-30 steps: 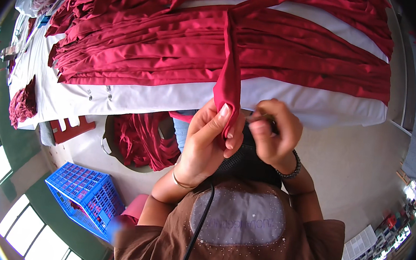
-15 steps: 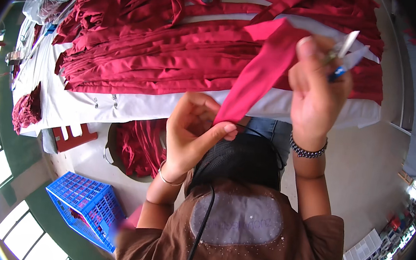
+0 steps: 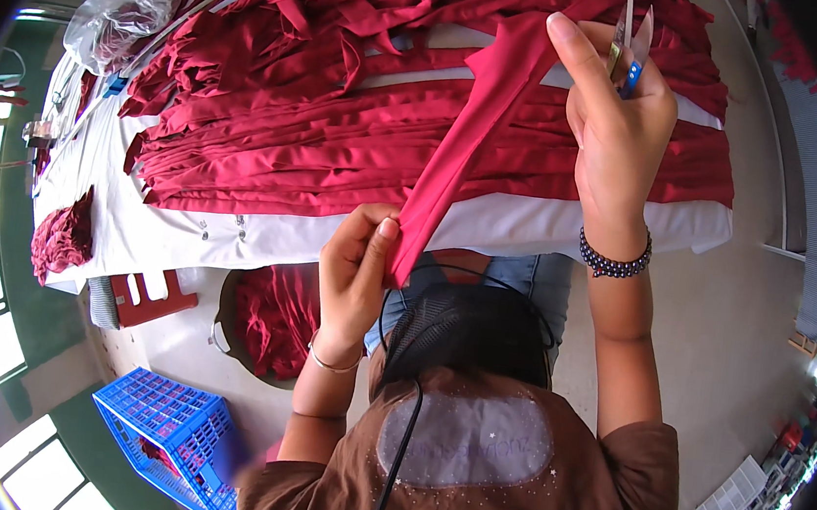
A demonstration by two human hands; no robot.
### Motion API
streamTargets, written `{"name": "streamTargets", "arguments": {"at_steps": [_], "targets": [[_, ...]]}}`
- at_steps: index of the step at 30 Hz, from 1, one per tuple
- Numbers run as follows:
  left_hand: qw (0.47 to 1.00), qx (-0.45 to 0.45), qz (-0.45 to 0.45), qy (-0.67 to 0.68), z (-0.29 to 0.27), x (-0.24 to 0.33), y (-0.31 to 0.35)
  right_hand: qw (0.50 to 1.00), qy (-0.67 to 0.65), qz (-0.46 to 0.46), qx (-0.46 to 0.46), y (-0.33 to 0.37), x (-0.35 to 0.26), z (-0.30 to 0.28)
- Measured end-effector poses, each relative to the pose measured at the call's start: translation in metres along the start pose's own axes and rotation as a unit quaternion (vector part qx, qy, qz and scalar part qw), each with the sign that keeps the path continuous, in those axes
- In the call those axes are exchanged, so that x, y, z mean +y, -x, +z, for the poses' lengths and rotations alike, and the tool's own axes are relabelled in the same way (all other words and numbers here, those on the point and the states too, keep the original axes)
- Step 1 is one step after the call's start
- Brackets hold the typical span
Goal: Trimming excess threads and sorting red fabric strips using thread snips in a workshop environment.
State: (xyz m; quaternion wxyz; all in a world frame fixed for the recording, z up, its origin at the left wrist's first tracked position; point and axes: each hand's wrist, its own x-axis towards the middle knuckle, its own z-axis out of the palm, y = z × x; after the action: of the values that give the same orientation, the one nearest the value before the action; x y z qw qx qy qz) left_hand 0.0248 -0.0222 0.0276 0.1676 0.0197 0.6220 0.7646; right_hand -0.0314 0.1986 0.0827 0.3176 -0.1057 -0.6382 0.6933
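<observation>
The left hand (image 3: 356, 270) is pinching the lower end of a red fabric strip (image 3: 458, 152), thumb and fingers closed on it just off the near edge of the table (image 3: 184, 233). The right hand (image 3: 613, 127) is gripping the strip's upper end against the thumb while also clasping a small pair of snips (image 3: 632, 42), whose blades are pointing upward and standing slightly apart. The strip is running taut on a slant between the two hands, hanging above the table's near edge and clear of the surface.

A thick stack of red fabric (image 3: 340, 150) is covering most of the white table top, reaching close to the near edge and leaving only a narrow white margin there. A clear plastic bag (image 3: 121, 21) is lying toward the far left corner. Below the near edge, a round tub of red cloth (image 3: 270, 315) is sitting on the floor beside a red stool (image 3: 151, 294); a blue crate (image 3: 170, 434) is standing further left. Open floor is lying off the table's right end.
</observation>
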Motion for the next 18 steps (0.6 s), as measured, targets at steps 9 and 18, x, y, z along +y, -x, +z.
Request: {"name": "streamTargets", "arguments": {"at_steps": [9, 18], "targets": [[0.992, -0.118, -0.004, 0.035, -0.017, 0.003, -0.005, 1.000, 0.000, -0.012, 0.023, -0.032, 0.007, -0.016], [0.992, -0.028, 0.118, -0.034, 0.018, 0.024, -0.028, 0.947, 0.168, 0.097, -0.257, -0.017, 0.023, -0.023]]}}
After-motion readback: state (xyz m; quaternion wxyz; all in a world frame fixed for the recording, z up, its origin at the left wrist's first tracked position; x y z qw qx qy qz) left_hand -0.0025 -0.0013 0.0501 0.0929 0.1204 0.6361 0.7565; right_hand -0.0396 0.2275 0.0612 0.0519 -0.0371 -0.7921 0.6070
